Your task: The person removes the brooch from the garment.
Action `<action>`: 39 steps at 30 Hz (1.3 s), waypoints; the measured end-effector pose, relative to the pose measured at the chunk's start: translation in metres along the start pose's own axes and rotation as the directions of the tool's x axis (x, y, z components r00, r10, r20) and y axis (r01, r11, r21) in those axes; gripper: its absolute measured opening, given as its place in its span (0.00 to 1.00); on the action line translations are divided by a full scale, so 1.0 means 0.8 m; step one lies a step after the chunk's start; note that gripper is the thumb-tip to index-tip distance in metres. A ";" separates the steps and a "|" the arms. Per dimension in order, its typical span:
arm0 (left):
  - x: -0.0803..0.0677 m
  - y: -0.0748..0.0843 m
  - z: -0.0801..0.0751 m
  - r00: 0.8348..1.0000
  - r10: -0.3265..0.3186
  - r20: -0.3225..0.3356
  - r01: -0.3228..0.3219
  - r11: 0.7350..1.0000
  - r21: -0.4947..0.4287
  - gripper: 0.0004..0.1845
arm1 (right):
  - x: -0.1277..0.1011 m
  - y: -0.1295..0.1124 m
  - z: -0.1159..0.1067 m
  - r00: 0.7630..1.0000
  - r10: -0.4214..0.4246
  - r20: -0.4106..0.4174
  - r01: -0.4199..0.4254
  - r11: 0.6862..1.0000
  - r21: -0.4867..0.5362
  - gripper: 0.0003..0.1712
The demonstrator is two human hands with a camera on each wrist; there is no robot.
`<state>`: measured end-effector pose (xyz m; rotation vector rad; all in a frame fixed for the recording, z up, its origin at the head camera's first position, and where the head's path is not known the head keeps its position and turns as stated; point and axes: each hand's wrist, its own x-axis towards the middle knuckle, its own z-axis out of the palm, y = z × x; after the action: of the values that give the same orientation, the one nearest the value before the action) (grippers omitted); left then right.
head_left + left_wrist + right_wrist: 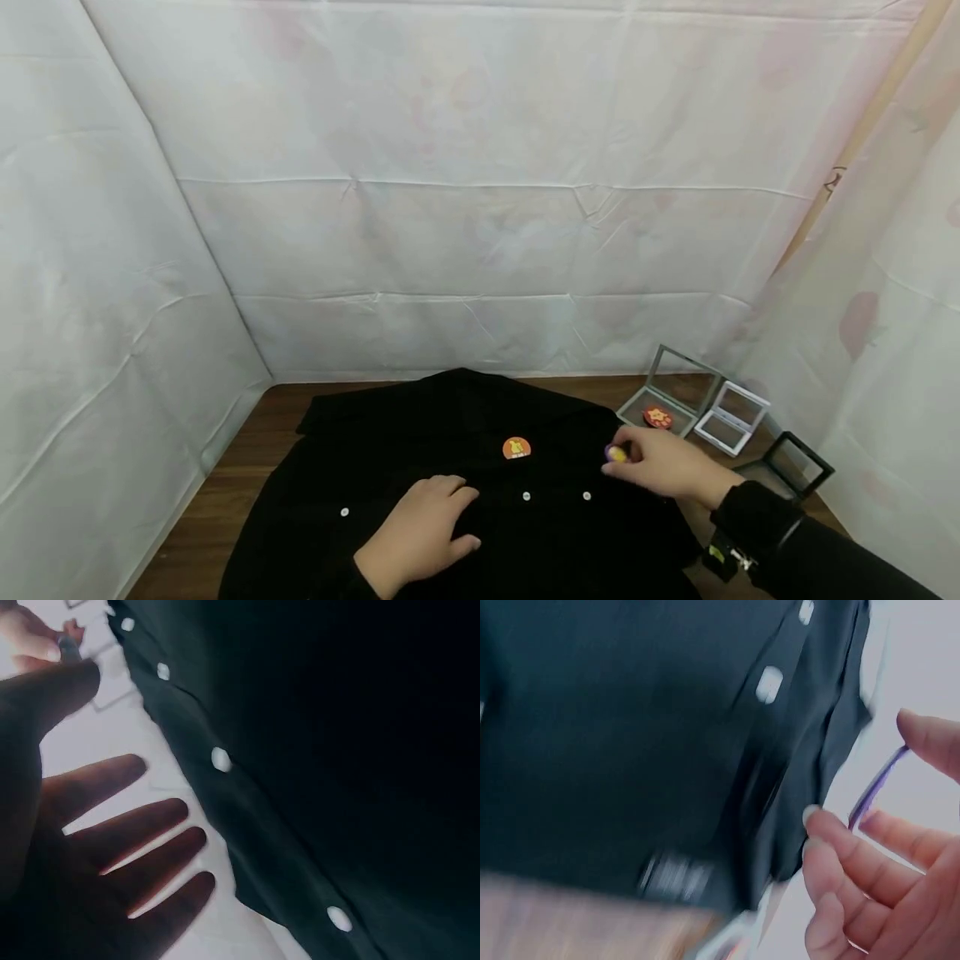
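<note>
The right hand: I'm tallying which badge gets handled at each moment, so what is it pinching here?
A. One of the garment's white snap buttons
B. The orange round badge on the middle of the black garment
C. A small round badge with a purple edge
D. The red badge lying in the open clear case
C: the right hand pinches a small purple-edged badge at its fingertips, while the orange badge sits on the black garment and the red badge lies in its clear case.

From my remote station I log: one black button-front garment [450, 467] on the brown wooden desk [240, 483]; three round badges, orange one [516, 448] pinned, purple-edged one [617, 453], red-orange one [657, 417]; three clear square display cases: grey-framed [671, 392], white-framed [731, 417], black-framed [798, 465]; two hands.
</note>
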<state>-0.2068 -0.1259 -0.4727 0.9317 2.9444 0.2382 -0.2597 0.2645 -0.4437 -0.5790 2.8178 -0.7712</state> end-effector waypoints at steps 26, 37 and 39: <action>0.003 -0.011 0.022 0.984 -0.110 0.142 0.108 0.994 0.020 0.46 | -0.009 0.173 -0.083 0.910 0.377 -0.173 -0.412 0.871 -0.266 0.21; 0.007 -0.010 0.024 0.983 -0.114 0.144 0.112 0.994 0.019 0.48 | -0.002 0.177 -0.074 0.879 0.460 -0.125 -0.476 0.844 -0.247 0.25; 0.007 -0.011 0.025 0.983 -0.114 0.145 0.112 0.993 0.023 0.48 | 0.001 0.179 -0.071 0.872 0.476 -0.114 -0.489 0.840 -0.234 0.25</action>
<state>-0.2141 -0.1272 -0.4938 0.7455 2.8552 0.1380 -0.3215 0.4035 -0.4693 0.1408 2.9322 -0.3279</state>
